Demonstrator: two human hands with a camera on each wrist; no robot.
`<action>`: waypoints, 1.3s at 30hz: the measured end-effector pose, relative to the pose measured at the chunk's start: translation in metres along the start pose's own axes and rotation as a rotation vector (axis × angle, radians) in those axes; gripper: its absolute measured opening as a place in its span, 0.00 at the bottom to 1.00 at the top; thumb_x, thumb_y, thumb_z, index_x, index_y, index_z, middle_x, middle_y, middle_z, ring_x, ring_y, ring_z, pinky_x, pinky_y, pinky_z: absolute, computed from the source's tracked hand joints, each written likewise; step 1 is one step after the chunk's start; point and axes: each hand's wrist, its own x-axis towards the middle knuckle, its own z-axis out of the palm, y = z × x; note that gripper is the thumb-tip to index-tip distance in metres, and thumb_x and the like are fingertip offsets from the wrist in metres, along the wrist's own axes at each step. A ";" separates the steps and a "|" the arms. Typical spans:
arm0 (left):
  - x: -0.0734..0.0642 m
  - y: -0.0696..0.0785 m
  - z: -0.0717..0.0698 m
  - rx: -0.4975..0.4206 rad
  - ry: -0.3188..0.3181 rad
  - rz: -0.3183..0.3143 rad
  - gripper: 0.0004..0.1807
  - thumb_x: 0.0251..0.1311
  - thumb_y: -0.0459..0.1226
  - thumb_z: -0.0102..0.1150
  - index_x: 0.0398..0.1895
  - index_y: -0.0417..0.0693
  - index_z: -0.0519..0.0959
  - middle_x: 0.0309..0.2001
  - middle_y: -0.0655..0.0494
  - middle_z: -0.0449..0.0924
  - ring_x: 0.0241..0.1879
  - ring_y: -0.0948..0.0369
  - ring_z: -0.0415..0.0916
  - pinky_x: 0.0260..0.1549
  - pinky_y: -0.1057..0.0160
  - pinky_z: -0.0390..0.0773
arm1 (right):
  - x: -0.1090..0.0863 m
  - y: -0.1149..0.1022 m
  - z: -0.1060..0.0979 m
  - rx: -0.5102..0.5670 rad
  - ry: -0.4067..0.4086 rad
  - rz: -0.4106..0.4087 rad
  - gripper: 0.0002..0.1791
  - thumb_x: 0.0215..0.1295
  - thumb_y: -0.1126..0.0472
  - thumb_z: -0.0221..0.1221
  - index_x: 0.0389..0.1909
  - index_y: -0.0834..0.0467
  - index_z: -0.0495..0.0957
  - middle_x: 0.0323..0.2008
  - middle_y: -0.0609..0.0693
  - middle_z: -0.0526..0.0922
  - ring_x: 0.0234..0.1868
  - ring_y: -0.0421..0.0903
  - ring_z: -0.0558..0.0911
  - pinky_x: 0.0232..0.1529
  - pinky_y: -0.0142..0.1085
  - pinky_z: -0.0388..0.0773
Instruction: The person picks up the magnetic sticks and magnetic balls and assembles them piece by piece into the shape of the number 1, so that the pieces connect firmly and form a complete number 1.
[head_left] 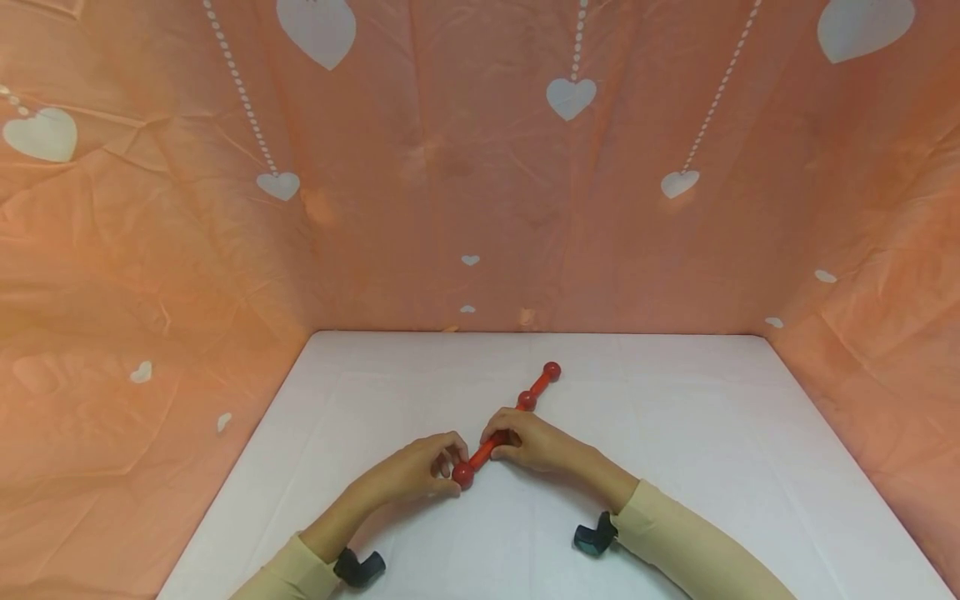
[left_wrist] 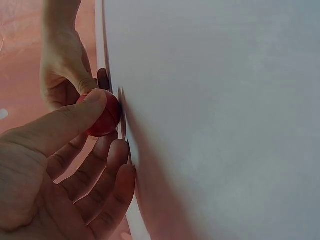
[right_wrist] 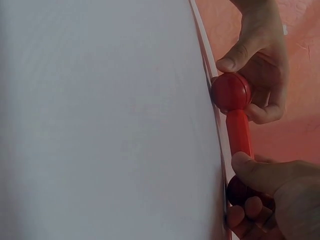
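Note:
A red rod with several red balls along it (head_left: 540, 385) lies slantwise on the white table. My left hand (head_left: 416, 469) holds the near end ball (head_left: 462, 476), thumb against one side and fingers curled on the other. That ball (left_wrist: 107, 117) shows under the thumb in the left wrist view. Farther along, my right hand (head_left: 536, 442) pinches the rod at another ball, which the fingers partly hide. In the right wrist view, the right thumb presses where the orange-red bar (right_wrist: 239, 131) meets that darker ball (right_wrist: 237, 191).
The white table (head_left: 675, 417) stretches around both hands. Orange cloth (head_left: 487, 208) with white hearts hangs behind it and at both sides. A black band with a small device (head_left: 595, 536) is on the right wrist, another (head_left: 360, 569) on the left.

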 end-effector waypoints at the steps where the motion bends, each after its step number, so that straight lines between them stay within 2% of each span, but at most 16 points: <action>1: 0.000 0.000 0.000 -0.001 0.001 0.004 0.20 0.61 0.36 0.80 0.51 0.55 0.78 0.43 0.62 0.82 0.39 0.63 0.77 0.39 0.64 0.78 | 0.000 0.000 0.000 0.004 0.001 -0.001 0.13 0.70 0.64 0.71 0.53 0.54 0.86 0.47 0.44 0.85 0.47 0.39 0.80 0.53 0.32 0.81; 6: -0.001 0.000 0.000 -0.001 0.000 0.022 0.20 0.60 0.36 0.80 0.50 0.54 0.78 0.42 0.62 0.82 0.38 0.63 0.77 0.38 0.65 0.77 | -0.001 -0.002 -0.001 0.007 -0.002 0.014 0.13 0.70 0.64 0.71 0.53 0.54 0.86 0.47 0.44 0.85 0.45 0.39 0.78 0.49 0.31 0.80; 12: -0.001 -0.001 -0.003 -0.011 -0.023 0.024 0.20 0.62 0.36 0.78 0.52 0.55 0.78 0.44 0.62 0.83 0.39 0.63 0.77 0.40 0.66 0.78 | -0.004 -0.003 -0.001 -0.002 0.010 0.081 0.20 0.71 0.63 0.71 0.61 0.50 0.82 0.48 0.42 0.82 0.43 0.38 0.76 0.47 0.31 0.79; 15: 0.000 -0.002 -0.004 -0.013 -0.031 0.032 0.20 0.61 0.35 0.78 0.52 0.53 0.78 0.44 0.61 0.83 0.40 0.61 0.78 0.40 0.65 0.78 | -0.007 -0.003 -0.002 -0.001 0.033 0.080 0.23 0.70 0.63 0.71 0.64 0.52 0.81 0.50 0.44 0.81 0.43 0.40 0.76 0.46 0.31 0.79; 21: 0.001 -0.004 -0.007 -0.013 -0.043 0.041 0.20 0.61 0.34 0.78 0.52 0.53 0.79 0.43 0.61 0.84 0.40 0.61 0.78 0.40 0.65 0.79 | -0.012 -0.001 -0.004 -0.003 0.116 0.069 0.23 0.70 0.64 0.71 0.64 0.55 0.80 0.53 0.49 0.77 0.41 0.40 0.78 0.45 0.32 0.81; 30: 0.001 -0.005 -0.008 -0.012 -0.049 0.050 0.19 0.61 0.32 0.77 0.51 0.54 0.80 0.43 0.61 0.84 0.40 0.62 0.78 0.41 0.64 0.79 | -0.016 -0.003 -0.005 -0.028 0.262 0.142 0.19 0.69 0.66 0.71 0.58 0.54 0.79 0.48 0.50 0.77 0.40 0.42 0.77 0.42 0.32 0.81; 34: 0.002 -0.005 -0.007 -0.004 -0.055 0.046 0.19 0.62 0.33 0.77 0.52 0.55 0.80 0.43 0.63 0.84 0.40 0.64 0.77 0.41 0.65 0.79 | -0.018 -0.003 -0.007 -0.038 0.244 0.165 0.19 0.69 0.65 0.71 0.58 0.54 0.79 0.48 0.47 0.80 0.42 0.43 0.77 0.44 0.33 0.81; 39: 0.003 -0.004 -0.006 0.010 -0.062 0.035 0.19 0.63 0.35 0.77 0.52 0.57 0.79 0.43 0.66 0.83 0.40 0.65 0.77 0.42 0.65 0.79 | -0.019 -0.005 -0.009 -0.008 0.199 0.243 0.19 0.70 0.62 0.71 0.59 0.53 0.79 0.42 0.42 0.81 0.42 0.43 0.78 0.44 0.34 0.82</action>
